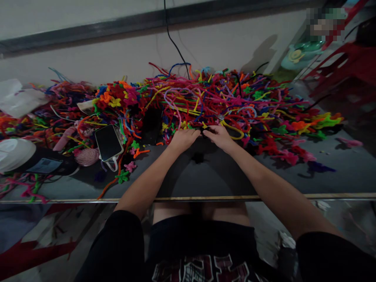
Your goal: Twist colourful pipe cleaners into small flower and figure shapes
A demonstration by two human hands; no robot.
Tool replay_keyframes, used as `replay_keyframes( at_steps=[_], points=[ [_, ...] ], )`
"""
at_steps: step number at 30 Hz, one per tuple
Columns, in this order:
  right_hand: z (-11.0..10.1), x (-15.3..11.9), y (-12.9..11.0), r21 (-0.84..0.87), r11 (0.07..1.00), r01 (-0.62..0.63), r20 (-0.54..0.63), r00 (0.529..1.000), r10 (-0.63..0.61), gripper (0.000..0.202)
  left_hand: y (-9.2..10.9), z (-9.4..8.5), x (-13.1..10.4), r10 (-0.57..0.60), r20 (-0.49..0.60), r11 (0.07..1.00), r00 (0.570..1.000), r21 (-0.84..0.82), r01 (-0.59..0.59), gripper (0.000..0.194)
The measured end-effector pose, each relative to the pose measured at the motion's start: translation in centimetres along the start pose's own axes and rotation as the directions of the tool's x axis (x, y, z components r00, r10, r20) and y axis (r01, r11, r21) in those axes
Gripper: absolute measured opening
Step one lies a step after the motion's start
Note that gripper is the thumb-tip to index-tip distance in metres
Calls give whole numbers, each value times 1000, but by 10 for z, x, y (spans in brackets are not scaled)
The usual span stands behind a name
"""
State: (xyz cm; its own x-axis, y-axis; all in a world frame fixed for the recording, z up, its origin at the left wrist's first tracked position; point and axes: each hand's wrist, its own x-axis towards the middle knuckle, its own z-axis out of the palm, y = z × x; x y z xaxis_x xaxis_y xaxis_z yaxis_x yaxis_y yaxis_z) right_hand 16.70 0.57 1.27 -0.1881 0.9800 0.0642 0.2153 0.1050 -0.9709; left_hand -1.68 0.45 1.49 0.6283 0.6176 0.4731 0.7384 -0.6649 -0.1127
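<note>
My left hand and my right hand meet over the middle of the dark table, fingers closed in a pinch. Between the fingertips is a small dark piece that looks like a black pipe cleaner; its exact shape is hard to make out. Just below my hands, a black fuzzy flower-like shape lies on the tabletop. Beside my right hand lies a yellow-handled cutting tool, partly covered. Directly behind both hands rises a tangled heap of coloured pipe cleaners.
A phone with a white cable, a pink hairbrush and a dark bottle with a white lid lie on the left. A dark phone-like slab rests by the heap. Finished-looking fuzzy flowers lie at right. The table's front edge is near my body.
</note>
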Motion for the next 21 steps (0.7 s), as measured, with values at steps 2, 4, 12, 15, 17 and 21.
replay_keyframes(
  at_steps=[2, 4, 12, 15, 17, 21],
  points=[
    [0, 1, 1, -12, 1000, 6, 16, 1000, -6, 37, -2, 3, -1, 5, -7, 1000, 1000, -29, -5, 33],
    [0, 1, 1, 8, 1000, 9, 31, 999, -9, 36, -3, 6, -2, -1, -13, 999, 1000, -53, 0, 32],
    [-1, 3, 0, 220, 975, -36, -51, 998, 48, 38, 7, 0, 0, -251, 27, 963, 968, -92, 252, 42],
    [-1, 4, 2, 250, 968, -28, -122, 991, 60, 40, 12, -4, 0, -265, 59, 958, 963, -102, 270, 48],
    [0, 4, 3, 244, 969, -38, -125, 990, 70, 40, 13, -5, 1, -250, 97, 964, 963, -70, 257, 46],
    [2, 3, 3, 198, 979, -39, -95, 994, 59, 38, 12, -5, 3, -210, 109, 975, 972, -49, 216, 42]
  ],
)
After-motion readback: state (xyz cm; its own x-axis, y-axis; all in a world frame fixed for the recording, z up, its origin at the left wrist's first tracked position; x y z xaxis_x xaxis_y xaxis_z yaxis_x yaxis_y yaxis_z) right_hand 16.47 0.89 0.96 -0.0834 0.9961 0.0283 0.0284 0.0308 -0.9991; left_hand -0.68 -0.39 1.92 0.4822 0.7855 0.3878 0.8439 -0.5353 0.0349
